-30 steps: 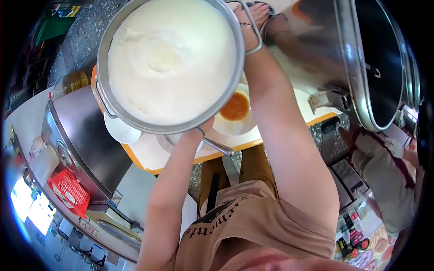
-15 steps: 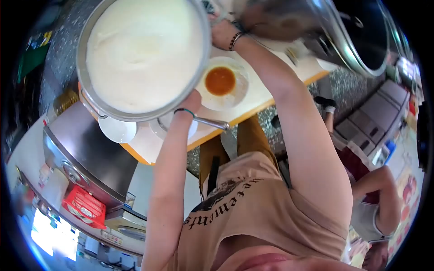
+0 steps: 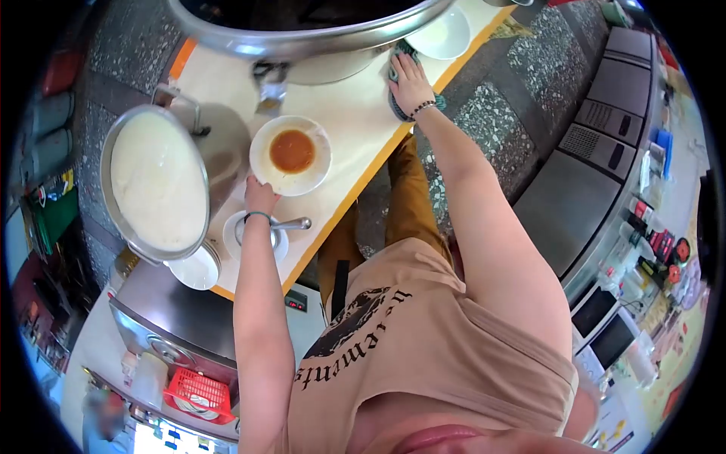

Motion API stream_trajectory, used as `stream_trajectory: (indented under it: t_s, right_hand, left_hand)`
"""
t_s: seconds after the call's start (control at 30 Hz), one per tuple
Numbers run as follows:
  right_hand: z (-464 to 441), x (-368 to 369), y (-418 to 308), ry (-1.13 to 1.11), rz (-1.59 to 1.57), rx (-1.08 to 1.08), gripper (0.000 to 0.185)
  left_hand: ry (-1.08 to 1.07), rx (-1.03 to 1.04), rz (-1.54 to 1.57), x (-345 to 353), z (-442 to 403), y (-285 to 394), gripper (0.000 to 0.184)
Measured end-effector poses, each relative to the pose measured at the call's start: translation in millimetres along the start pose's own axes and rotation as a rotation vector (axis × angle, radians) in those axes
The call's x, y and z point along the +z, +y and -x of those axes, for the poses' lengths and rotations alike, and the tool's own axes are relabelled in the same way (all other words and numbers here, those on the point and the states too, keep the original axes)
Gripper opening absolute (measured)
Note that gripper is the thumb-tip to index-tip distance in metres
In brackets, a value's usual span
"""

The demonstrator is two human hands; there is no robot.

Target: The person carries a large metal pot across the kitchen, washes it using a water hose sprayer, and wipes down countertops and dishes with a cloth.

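Observation:
My left hand [image 3: 262,197] grips the near rim of a white bowl [image 3: 324,155] that holds reddish-brown sauce [image 3: 292,151]. Below that wrist, a metal ladle [image 3: 291,225] rests across a smaller white bowl [image 3: 266,253]. Farther right, my right hand [image 3: 412,87] presses a dark green cloth [image 3: 399,108] onto the tabletop beside its orange edge, fingers extended over it. Left of the sauce bowl stands a deep metal pot [image 3: 219,147] of smooth, creamy white contents [image 3: 157,181].
A large dark-mouthed metal pot [image 3: 302,47] fills the far end of the white table [image 3: 344,144]. Near it is another white bowl [image 3: 446,38]. Stacked white bowls [image 3: 195,271] sit at the lower left, above a steel-topped unit [image 3: 181,310] and a red basket [image 3: 198,393].
My right hand has moved the cloth to the table's right edge. The view has swung and pulled back, so the white-filled pot appears smaller. The person at the right is out of sight.

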State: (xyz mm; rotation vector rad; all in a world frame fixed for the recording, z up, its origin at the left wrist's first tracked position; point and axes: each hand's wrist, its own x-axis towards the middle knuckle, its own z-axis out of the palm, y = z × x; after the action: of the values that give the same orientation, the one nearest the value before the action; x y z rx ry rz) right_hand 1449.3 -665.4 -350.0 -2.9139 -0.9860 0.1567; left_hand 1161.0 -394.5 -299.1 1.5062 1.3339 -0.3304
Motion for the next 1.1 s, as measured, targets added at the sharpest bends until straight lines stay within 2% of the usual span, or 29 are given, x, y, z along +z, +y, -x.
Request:
stream_trajectory:
  t_s: [0.07, 0.13, 0.17, 0.23, 0.3, 0.4, 0.43, 0.47, 0.5, 0.53, 0.57, 0.6, 0.63, 0.73, 0.8, 0.87, 0.9, 0.93, 1.1]
  right_hand:
    - [-9, -2, 9, 0.034, -0.042, 0.031, 0.054]
    - [-11, -10, 13, -0.026, -0.023, 0.012, 0.056]
    - [-10, -12, 17, -0.018, -0.097, -0.034, 0.060]
    - [-4, -27, 25, -0.072, -0.237, -0.280, 0.063]
    - [-7, -32, 37, -0.218, -0.252, -0.523, 0.060]
    - [-12, -25, 61, -0.102, -0.329, -0.747, 0.047]
    - [-16, -31, 70, -0.097, -0.334, -0.763, 0.047]
    - [-19, -36, 78, -0.276, -0.257, -0.800, 0.041]
    - [-26, -40, 85, -0.449, -0.174, -0.833, 0.035]
    - [-29, -37, 94, -0.447, -0.178, -0.852, 0.035]
    - [-28, -31, 102, -0.181, -0.270, -0.862, 0.028]
    - [-27, -24, 109, 0.083, -0.363, -0.854, 0.022]
    - [-31, -30, 116, -0.034, -0.318, -0.909, 0.027]
    - [-40, -18, 125, -0.014, -0.433, -0.987, 0.027]
    - [-44, 5, 125, -0.018, -0.567, -0.963, 0.021]
    - [-62, -20, 126, -0.503, -0.419, -0.775, 0.030]
    - [-66, -19, 135, -0.286, -0.500, -0.799, 0.036]
    - [-69, -23, 144, -0.198, -0.501, -0.809, 0.038]
    - [-113, -7, 155, -0.027, -0.216, -0.866, 0.047]
  left_hand:
    - [-0.038, 0.110, -0.420, -5, -4, -12, 0.036]
    - [0.344, 0.474, -0.869, 0, 26, -12, 0.033]
    - [0.357, 0.475, -0.872, 9, 44, 11, 0.033]
    - [0.409, 0.477, -0.567, 42, 98, 80, 0.031]
    - [0.034, 0.608, -0.257, 109, 113, 135, 0.031]
    - [-0.223, 0.388, -0.023, 221, 66, 192, 0.037]
    - [-0.237, 0.299, 0.206, 258, 42, 205, 0.036]
    - [-0.247, 0.209, 0.435, 287, 24, 220, 0.035]
    - [-0.227, 0.214, 0.439, 307, 9, 242, 0.035]
    - [-0.219, 0.099, 0.533, 324, -1, 259, 0.032]
    - [-0.210, -0.018, 0.626, 331, -7, 269, 0.030]
    - [-0.195, -0.023, 0.630, 334, -10, 272, 0.030]
    - [-0.213, -0.049, 0.674, 338, -13, 274, 0.029]
    - [-0.254, -0.050, 0.692, 340, -17, 272, 0.027]
    - [-0.224, -0.020, 0.650, 334, -5, 268, 0.027]
    - [-0.219, -0.055, 0.581, 315, 19, 277, 0.029]
    - [-0.233, -0.046, 0.579, 308, 31, 279, 0.029]
    - [-0.255, -0.036, 0.575, 303, 40, 276, 0.029]
    - [-0.239, -0.063, 0.518, 275, 71, 245, 0.028]
